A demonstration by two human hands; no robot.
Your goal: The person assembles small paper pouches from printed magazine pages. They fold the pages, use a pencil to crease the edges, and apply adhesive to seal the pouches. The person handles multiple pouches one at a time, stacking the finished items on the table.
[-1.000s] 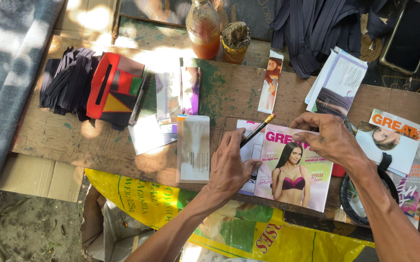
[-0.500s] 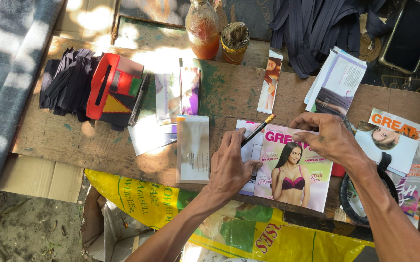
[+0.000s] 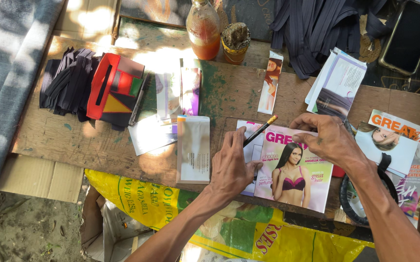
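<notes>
the left hand (image 3: pixel 231 165) is pressing flat, fingers spread, holding a pencil (image 3: pixel 260 131) on a thin, limp, likely slippery magazine cover (image 3: pixel 295 170) lying on the wooden board (image 3: pixel 74 140), while the right hand (image 3: pixel 331 140) is pinching its top edge, judged the best hold.

A magazine page (image 3: pixel 295 170) is lying on the board (image 3: pixel 69 140); an envelope (image 3: pixel 193 149) is lying at its nine o'clock; a bottle (image 3: pixel 203 30) is standing at eleven.

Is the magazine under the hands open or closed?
Closed. The magazine lies flat on the wooden board with its front cover up; the left hand presses its left edge, the right hand its top corner.
</notes>
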